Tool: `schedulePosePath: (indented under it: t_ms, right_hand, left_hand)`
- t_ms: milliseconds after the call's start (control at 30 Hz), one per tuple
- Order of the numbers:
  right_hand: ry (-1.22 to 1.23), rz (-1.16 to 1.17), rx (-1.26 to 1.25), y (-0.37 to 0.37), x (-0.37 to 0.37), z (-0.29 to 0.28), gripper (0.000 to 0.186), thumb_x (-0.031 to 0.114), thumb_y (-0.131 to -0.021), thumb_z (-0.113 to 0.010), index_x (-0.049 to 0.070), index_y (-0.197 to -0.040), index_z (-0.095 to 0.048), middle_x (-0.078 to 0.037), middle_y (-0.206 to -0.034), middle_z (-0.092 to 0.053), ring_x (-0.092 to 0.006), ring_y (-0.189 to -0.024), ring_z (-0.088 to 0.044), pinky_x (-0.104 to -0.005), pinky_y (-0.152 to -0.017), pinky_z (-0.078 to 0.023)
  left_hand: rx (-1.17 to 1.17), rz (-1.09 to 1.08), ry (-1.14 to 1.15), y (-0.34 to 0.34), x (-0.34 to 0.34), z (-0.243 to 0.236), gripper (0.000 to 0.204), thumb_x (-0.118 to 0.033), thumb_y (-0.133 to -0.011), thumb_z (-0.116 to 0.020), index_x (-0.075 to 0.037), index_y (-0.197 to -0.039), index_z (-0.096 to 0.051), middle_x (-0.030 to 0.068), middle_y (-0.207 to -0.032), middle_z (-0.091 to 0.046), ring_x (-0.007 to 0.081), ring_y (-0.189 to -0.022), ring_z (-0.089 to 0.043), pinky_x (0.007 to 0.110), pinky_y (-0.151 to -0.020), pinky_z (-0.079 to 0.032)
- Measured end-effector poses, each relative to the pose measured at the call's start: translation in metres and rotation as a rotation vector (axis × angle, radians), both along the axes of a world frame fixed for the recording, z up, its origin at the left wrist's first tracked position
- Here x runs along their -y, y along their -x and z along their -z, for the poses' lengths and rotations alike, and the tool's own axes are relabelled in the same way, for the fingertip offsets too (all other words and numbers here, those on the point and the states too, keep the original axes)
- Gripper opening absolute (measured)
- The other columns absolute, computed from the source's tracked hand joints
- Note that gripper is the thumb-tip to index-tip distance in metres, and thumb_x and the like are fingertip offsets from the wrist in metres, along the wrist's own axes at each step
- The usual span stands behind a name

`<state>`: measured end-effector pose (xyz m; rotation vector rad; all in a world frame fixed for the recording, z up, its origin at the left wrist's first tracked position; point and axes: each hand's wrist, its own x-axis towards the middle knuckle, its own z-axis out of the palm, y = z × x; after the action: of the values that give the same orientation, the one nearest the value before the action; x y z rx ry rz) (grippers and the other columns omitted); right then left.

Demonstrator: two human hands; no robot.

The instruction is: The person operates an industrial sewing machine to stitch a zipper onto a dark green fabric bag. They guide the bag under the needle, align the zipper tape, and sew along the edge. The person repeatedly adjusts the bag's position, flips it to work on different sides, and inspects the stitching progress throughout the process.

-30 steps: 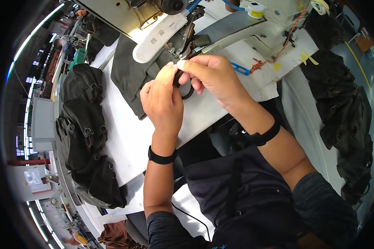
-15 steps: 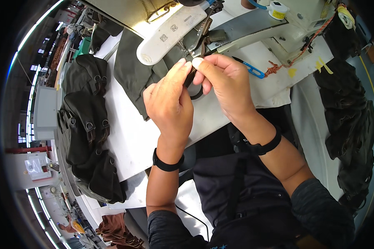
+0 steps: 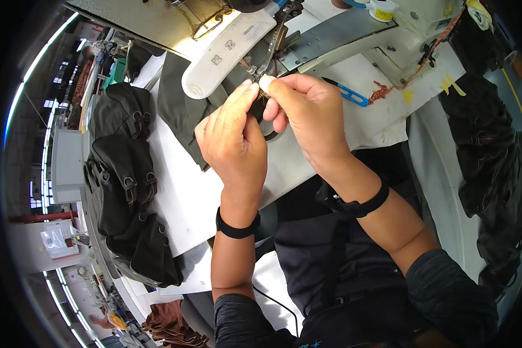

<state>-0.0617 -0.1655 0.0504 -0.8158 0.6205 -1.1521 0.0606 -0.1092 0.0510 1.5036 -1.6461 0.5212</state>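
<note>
Beside the needle area of a sewing machine, my left hand and my right hand meet at their fingertips. Both are closed in a pinch on a narrow dark strip, which curves out below the fingers. Brass-coloured specks show along it between the hands; my fingers hide most of it. Dark olive fabric lies on the white table to the left of the hands, partly under the machine's pale rounded lamp arm.
Olive bags with metal rings are heaped along the table's left edge. A blue-handled tool lies right of my hands, near an orange cord. More dark fabric hangs at the right. Brown fabric sits lower left.
Both hands have shifted slightly left in the picture, and the view itself has moved a little. The fingertips remain pinched together by the machine's needle area.
</note>
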Motion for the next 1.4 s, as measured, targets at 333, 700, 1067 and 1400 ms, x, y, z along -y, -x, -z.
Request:
schedulePosePath:
  t_ms: [333, 700, 1067, 1400]
  right_hand:
    - [0.328, 0.215, -0.156, 0.020, 0.016, -0.005, 0.019, 0.015, -0.102, -0.069, -0.004, -0.105, -0.068, -0.005, -0.067, -0.069, -0.0063, -0.052, -0.059, -0.0253, -0.048, -0.046]
    - [0.375, -0.091, -0.131, 0.037, 0.044, -0.024, 0.029, 0.014, -0.100, -0.061, -0.008, -0.118, -0.064, -0.009, -0.068, -0.069, -0.0113, -0.049, -0.060, -0.0277, -0.048, -0.048]
    - [0.402, -0.233, -0.211, 0.031, 0.050, -0.044, 0.031, 0.019, -0.095, -0.065, 0.001, -0.071, -0.063, -0.003, -0.059, -0.061, -0.0066, -0.050, -0.050, -0.0270, -0.047, -0.040]
    - [0.520, -0.120, -0.399, 0.025, 0.046, -0.033, 0.027, 0.018, -0.103, -0.064, 0.000, -0.082, -0.068, -0.001, -0.057, -0.061, -0.0054, -0.050, -0.056, -0.0257, -0.046, -0.043]
  left_hand:
    - [-0.031, 0.022, 0.032, 0.001, 0.008, 0.000, 0.027, 0.001, -0.089, -0.073, -0.009, -0.113, -0.077, 0.0046, -0.119, -0.079, 0.0217, -0.105, -0.074, 0.034, -0.098, -0.045]
    - [-0.024, 0.048, 0.104, 0.000, 0.012, 0.005, 0.020, 0.003, -0.089, -0.078, -0.008, -0.106, -0.077, 0.0069, -0.109, -0.080, 0.0234, -0.102, -0.075, 0.034, -0.090, -0.052]
    - [0.032, 0.037, 0.090, -0.001, 0.009, 0.011, 0.027, 0.006, -0.088, -0.074, -0.007, -0.112, -0.075, 0.0070, -0.113, -0.079, 0.0244, -0.105, -0.074, 0.037, -0.093, -0.052]
    - [-0.003, 0.037, 0.070, 0.001, 0.006, -0.005, 0.017, 0.009, -0.088, -0.077, -0.002, -0.101, -0.079, 0.0097, -0.105, -0.081, 0.0241, -0.097, -0.077, 0.034, -0.091, -0.056]
